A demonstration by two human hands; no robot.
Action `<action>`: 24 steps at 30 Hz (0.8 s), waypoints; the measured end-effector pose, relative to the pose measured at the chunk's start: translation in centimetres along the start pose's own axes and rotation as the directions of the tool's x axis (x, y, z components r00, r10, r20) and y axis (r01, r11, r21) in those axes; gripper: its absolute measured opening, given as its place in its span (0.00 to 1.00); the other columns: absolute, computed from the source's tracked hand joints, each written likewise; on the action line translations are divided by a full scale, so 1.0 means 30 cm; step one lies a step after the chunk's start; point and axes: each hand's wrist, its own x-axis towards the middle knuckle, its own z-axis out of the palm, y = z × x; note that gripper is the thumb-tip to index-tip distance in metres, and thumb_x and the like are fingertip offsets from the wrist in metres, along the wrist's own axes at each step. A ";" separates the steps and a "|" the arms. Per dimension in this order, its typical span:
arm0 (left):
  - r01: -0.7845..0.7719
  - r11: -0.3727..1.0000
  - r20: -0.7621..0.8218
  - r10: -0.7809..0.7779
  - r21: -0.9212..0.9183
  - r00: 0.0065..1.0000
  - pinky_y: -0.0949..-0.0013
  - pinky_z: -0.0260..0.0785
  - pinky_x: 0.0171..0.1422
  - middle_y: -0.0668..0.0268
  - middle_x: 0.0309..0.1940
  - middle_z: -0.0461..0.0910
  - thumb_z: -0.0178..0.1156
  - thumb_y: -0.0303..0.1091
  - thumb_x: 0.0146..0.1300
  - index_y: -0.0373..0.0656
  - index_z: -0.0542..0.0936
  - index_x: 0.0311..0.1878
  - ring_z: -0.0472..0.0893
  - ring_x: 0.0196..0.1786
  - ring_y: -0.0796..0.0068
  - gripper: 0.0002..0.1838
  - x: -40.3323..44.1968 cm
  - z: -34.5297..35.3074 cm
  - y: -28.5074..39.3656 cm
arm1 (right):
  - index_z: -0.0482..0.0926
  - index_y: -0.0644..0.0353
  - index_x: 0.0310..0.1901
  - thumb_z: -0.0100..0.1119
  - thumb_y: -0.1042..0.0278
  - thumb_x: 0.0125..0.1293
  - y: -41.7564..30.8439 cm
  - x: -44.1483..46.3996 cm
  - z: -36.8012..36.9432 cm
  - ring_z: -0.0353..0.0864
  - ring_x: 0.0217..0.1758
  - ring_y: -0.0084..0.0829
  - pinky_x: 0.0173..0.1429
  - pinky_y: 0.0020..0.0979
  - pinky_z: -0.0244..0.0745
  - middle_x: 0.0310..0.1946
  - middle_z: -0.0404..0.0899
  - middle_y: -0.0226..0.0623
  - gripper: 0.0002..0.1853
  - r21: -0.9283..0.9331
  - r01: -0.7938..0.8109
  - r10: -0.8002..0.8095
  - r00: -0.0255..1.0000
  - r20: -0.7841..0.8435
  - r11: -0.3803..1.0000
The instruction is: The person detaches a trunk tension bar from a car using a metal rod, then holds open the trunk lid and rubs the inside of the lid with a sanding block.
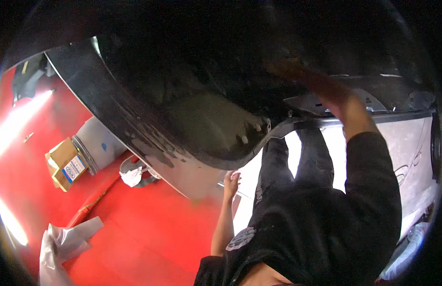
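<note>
My right arm reaches up into the dark inner side of a curved car body panel (202,128). My right hand (287,67) lies in deep shadow against the dark surface; its fingers and anything in them cannot be made out. Lower down, my left hand (232,180) is close to the panel's bottom edge, with its fingers curled in. Whether it touches that edge or holds something small is unclear. Between the hands, the panel shows a rounded bulge and a lip with scuffed, dusty patches. Beside my right forearm is a grey plate (309,103) with small openings.
A pale car panel with a handle (401,174) stands at right. On the red floor (149,224) are an open cardboard box (66,164), a grey bin (99,145), a white cloth (131,177) and crumpled plastic sheeting (51,252). More plastic (407,252) hangs at lower right.
</note>
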 end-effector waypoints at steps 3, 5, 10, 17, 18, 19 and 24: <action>-0.005 1.000 -0.018 0.005 -0.016 1.000 0.69 0.78 0.49 0.58 0.51 0.84 0.57 0.38 0.74 0.37 0.76 0.65 0.84 0.49 0.68 0.22 -0.015 -0.003 0.038 | 0.74 0.55 0.63 0.55 0.58 0.71 -0.158 0.202 0.088 0.76 0.60 0.45 0.62 0.48 0.71 0.60 0.76 0.44 0.22 -0.004 0.090 -0.090 0.996 0.004 0.996; -0.035 0.999 -0.040 0.035 -0.022 0.999 0.69 0.78 0.49 0.57 0.52 0.84 0.57 0.38 0.75 0.36 0.76 0.65 0.84 0.50 0.68 0.21 0.002 -0.013 0.034 | 0.76 0.56 0.62 0.56 0.59 0.71 -0.228 0.296 0.132 0.77 0.58 0.44 0.60 0.47 0.72 0.59 0.76 0.44 0.21 -0.033 0.080 -0.080 0.997 -0.006 0.996; -0.024 0.997 -0.030 0.022 -0.070 0.999 0.69 0.78 0.48 0.58 0.52 0.84 0.57 0.38 0.74 0.37 0.76 0.64 0.84 0.49 0.70 0.21 -0.038 0.006 0.065 | 0.79 0.58 0.59 0.58 0.62 0.69 -0.215 0.178 0.161 0.79 0.54 0.43 0.57 0.45 0.75 0.56 0.78 0.43 0.19 -0.201 0.048 -0.049 0.999 0.001 0.978; -0.061 0.997 0.038 0.059 0.051 0.997 0.70 0.77 0.41 0.62 0.46 0.84 0.57 0.38 0.73 0.42 0.78 0.62 0.83 0.44 0.74 0.18 -0.022 0.010 0.092 | 0.83 0.60 0.54 0.60 0.65 0.66 -0.117 -0.248 -0.057 0.82 0.49 0.41 0.52 0.41 0.78 0.51 0.80 0.41 0.16 -0.467 -0.018 0.056 0.996 0.067 0.884; -0.059 0.996 0.055 0.055 0.065 0.997 0.70 0.78 0.40 0.63 0.45 0.84 0.57 0.37 0.73 0.43 0.78 0.62 0.83 0.43 0.74 0.18 -0.002 0.005 0.070 | 0.83 0.61 0.53 0.60 0.65 0.66 -0.125 -0.316 -0.135 0.82 0.48 0.41 0.51 0.41 0.79 0.51 0.81 0.41 0.16 -0.510 -0.030 0.083 0.993 0.080 0.859; -0.075 0.996 0.087 0.071 0.042 0.994 0.69 0.78 0.39 0.63 0.44 0.84 0.57 0.37 0.72 0.43 0.78 0.62 0.83 0.42 0.74 0.18 0.026 0.003 0.066 | 0.84 0.61 0.52 0.60 0.66 0.66 -0.142 -0.415 -0.223 0.83 0.48 0.41 0.51 0.40 0.79 0.50 0.81 0.41 0.16 -0.526 -0.053 0.102 0.993 0.065 0.849; -0.008 0.994 0.226 -0.017 0.110 0.974 0.70 0.77 0.39 0.63 0.45 0.83 0.58 0.37 0.72 0.40 0.76 0.63 0.82 0.42 0.75 0.20 0.007 0.072 0.169 | 0.83 0.49 0.59 0.58 0.78 0.63 -0.232 -1.152 -0.495 0.81 0.56 0.40 0.62 0.36 0.76 0.55 0.79 0.44 0.23 -0.096 -0.031 -0.007 0.926 -0.377 0.995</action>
